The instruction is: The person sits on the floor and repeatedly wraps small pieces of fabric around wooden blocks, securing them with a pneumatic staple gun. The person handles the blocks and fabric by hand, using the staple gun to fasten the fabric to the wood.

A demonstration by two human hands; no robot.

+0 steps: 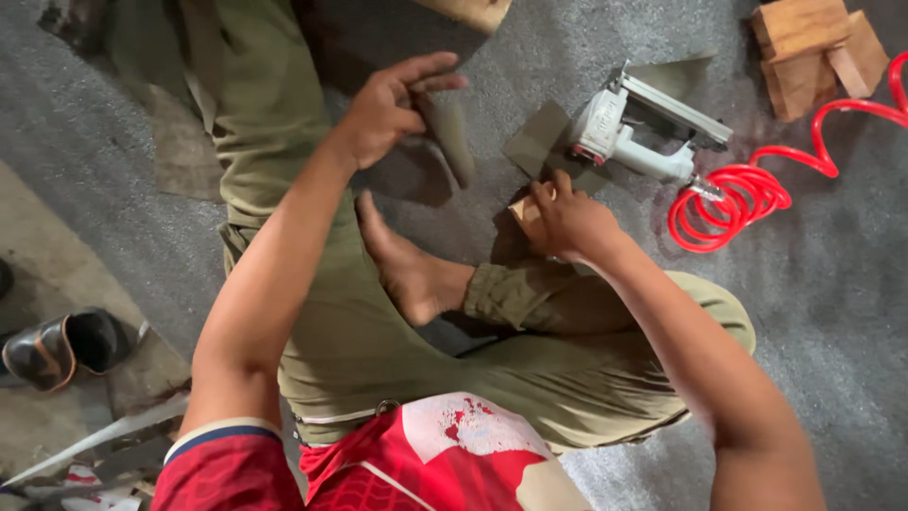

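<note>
Fingers (430,71) of the left hand (388,109) are pinched together on the top edge of a grey strip of material (452,137), which hangs down toward the grey carpeted floor (832,312). Far left, a dark shoe (57,348) lies on its side on a paler bit of floor, well apart from the hands. Below the left hand the person sits cross-legged in olive trousers (322,322), one bare foot (407,270) resting on the thigh. Further right, the right hand (567,222) is curled with its fingers closed on a small wooden block (525,208), pressing it against a grey piece (536,140) on the floor. Just beyond it lies a white pneumatic nail gun (638,132), close to the right hand but not held. A red coiled air hose (747,194) runs from the gun's handle rightward. At top right, several wooden blocks (813,47) sit stacked on the floor.
</note>
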